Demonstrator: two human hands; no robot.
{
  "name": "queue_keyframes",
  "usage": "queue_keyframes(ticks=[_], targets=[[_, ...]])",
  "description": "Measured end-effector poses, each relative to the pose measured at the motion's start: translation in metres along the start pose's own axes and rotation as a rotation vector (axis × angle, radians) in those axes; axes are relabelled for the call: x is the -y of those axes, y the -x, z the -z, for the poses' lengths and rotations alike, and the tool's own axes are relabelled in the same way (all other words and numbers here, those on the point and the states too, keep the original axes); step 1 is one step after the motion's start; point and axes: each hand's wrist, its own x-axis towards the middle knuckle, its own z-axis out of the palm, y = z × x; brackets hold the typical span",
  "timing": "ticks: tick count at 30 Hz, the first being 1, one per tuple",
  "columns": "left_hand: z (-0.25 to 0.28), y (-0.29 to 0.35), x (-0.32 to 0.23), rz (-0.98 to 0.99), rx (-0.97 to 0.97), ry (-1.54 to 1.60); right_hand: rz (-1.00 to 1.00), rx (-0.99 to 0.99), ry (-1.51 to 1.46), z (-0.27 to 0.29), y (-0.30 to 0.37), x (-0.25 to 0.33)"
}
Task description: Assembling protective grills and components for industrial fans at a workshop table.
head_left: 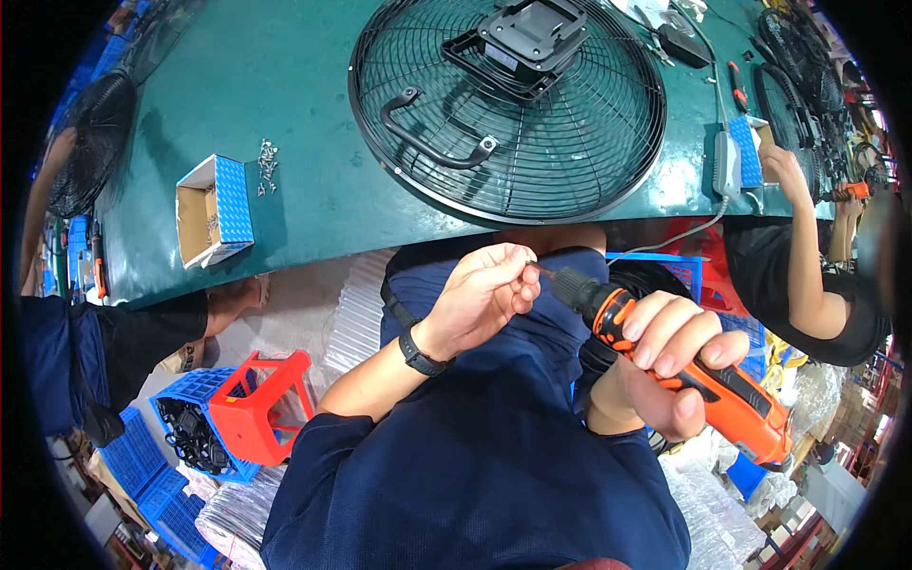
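My right hand (679, 356) is wrapped round an orange and black cordless screwdriver (746, 410), held over my lap with its bit pointing left. At the tip of the bit, my left hand (486, 290) pinches a small screw (531, 262) between thumb and forefinger; most of it is hidden by the fingers. Just beyond my hands, a black round wire fan guard (579, 166) lies on the green table (313, 104). A black curved handle (432, 152) is fixed to the guard, and a black square bracket (534, 38) sits at its centre.
Loose screws (267, 169) lie beside an open blue and brown box (217, 214) on the left. A grey power adapter (727, 163) with a cable rests at the right table edge. Co-workers sit on both sides. A red stool (252, 408) stands on the floor at left.
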Motion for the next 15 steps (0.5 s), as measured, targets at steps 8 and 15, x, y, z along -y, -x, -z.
queue_keyframes(ticks=[8, 15], targets=[[-0.0042, -0.0022, 0.0012, -0.007, -0.039, -0.119, -0.013, -0.042, 0.010, 0.0048, -0.0028, -0.0005], [-0.0023, -0.0049, 0.0055, -0.005, -0.009, -0.079, -0.029, -0.029, 0.013, 0.0065, -0.0047, 0.0003]])
